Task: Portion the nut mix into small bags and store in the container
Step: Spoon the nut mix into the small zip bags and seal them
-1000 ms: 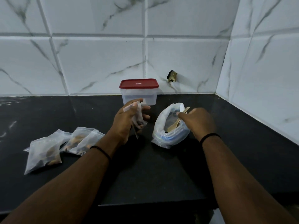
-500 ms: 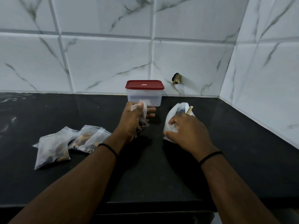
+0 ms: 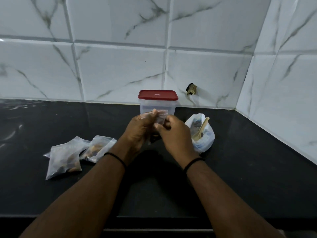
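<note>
Filled bags [image 3: 68,157]: lay on the black counter [image 3: 240,169], far left.
Left hand [image 3: 139,133]: pinched the small bag [image 3: 160,117] at its top, above the counter.
Right hand [image 3: 175,134]: pinched the same bag.
Container [image 3: 157,104]: just behind, red lid [image 3: 157,95] on.
Nut mix bag [image 3: 200,133]: right, wooden spoon [image 3: 200,129] inside.
</note>
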Motion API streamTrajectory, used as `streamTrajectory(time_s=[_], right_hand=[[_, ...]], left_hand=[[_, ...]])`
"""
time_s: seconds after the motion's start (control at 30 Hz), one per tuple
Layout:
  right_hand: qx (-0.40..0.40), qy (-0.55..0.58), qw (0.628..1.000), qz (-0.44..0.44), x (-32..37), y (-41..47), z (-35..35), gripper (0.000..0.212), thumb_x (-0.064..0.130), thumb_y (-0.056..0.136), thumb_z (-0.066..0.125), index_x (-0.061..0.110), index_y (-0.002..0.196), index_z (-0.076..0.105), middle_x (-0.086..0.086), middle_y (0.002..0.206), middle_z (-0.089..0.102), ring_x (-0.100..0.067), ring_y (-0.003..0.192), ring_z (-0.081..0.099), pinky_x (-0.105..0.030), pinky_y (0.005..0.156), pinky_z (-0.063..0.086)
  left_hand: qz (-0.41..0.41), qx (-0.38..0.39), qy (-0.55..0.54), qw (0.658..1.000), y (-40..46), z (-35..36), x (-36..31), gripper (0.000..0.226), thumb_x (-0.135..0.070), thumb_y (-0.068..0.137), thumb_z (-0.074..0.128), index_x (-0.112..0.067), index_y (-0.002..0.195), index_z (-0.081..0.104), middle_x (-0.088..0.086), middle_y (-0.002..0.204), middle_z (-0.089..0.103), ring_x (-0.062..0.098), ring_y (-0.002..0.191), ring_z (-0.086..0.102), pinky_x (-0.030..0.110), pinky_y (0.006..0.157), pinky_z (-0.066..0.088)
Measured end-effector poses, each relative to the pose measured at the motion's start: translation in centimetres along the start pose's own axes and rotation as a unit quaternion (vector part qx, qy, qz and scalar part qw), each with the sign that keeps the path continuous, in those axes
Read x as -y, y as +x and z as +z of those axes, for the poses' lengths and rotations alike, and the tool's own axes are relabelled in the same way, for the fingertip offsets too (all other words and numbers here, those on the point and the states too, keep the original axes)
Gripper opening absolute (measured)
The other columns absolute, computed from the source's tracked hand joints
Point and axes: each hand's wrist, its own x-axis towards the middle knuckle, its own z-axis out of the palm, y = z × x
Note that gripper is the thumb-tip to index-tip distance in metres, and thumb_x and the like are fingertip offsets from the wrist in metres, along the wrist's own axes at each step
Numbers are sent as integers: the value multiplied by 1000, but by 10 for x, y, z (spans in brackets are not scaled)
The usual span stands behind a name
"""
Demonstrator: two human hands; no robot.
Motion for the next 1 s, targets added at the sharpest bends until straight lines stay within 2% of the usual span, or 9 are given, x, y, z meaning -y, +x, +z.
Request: streamTrajectory(time_s=[0.1, 0.2, 0.3, 0.43, 0.53, 0.63, 0.77, 0.9, 1.0], right_hand=[[9, -10, 1000, 3, 0, -2, 7, 25, 29, 92, 70, 18, 114, 69, 6, 103, 73, -7, 95, 66, -23, 85, 51], [10, -19, 1000, 15, -7, -2, 3, 16, 31, 90, 71, 18, 100, 75, 7, 91, 74, -6, 85, 67, -26, 81, 53], [14, -21, 999, 29, -12, -2, 0, 11, 27, 90, 71, 18, 85, 75, 8, 79, 72, -5, 76, 65, -28, 77, 53], [7, -35, 998, 49, -12, -4, 0, 22, 32, 93, 68, 16, 78, 72, 6, 75, 71, -9, 73, 63, -28, 71, 50], [1, -66, 997, 38, -11, -7, 2, 15, 32, 92, 67, 18, 88, 70, 8, 84, 69, -9, 81, 63, -21, 69, 46], [-50, 0, 999, 3, -8, -8, 0, 22, 37, 91, 68, 20, 107, 68, 9, 99, 69, -4, 91, 63, -20, 81, 50], [-73, 77, 994, -7, -7, -5, -1, 17, 31, 91, 70, 20, 103, 72, 9, 93, 71, -3, 87, 65, -17, 76, 52], [-115, 112, 987, 12, -13, -2, -2, 7, 22, 92, 67, 24, 85, 69, 7, 80, 70, -10, 79, 67, -34, 76, 58], [-124, 129, 983, 30, -14, -1, -3, 8, 21, 90, 67, 25, 84, 67, 6, 80, 70, -13, 79, 67, -40, 78, 58]], left_hand=[[-23, -20, -66, 997, 1, -8, -5, 59, -41, 91, 62, 0, 133, 59, 17, 116, 67, 26, 93, 69, 37, 68, 57], [-22, -24, -107, 994, 2, -13, -10, 49, -36, 97, 54, 0, 130, 59, 14, 120, 68, 23, 104, 69, 41, 79, 60], [-21, -21, -123, 992, 5, -17, -12, 45, -34, 103, 46, 2, 126, 60, 13, 113, 71, 21, 103, 69, 37, 78, 60], [-8, -39, -141, 989, 7, -23, -15, 44, -36, 102, 47, -1, 124, 62, 13, 109, 72, 21, 100, 70, 45, 85, 59], [-22, -42, -145, 988, 7, -24, -11, 45, -33, 96, 56, 1, 125, 63, 16, 122, 68, 25, 113, 67, 47, 96, 54], [-45, -14, -139, 989, 7, -23, -7, 52, -29, 88, 70, 3, 128, 63, 18, 139, 52, 29, 128, 48, 45, 117, 30], [-59, 22, -65, 996, 5, -16, -2, 58, -33, 84, 73, 1, 129, 62, 27, 135, 56, 36, 113, 57, 44, 95, 46], [-27, -7, -25, 999, 4, -16, -1, 39, -24, 81, 69, 2, 109, 68, 16, 99, 71, 27, 86, 69, 37, 77, 60], [8, -49, 15, 999, 4, -17, 2, 47, -21, 75, 72, 10, 110, 66, 19, 96, 70, 30, 84, 69, 36, 72, 59]])
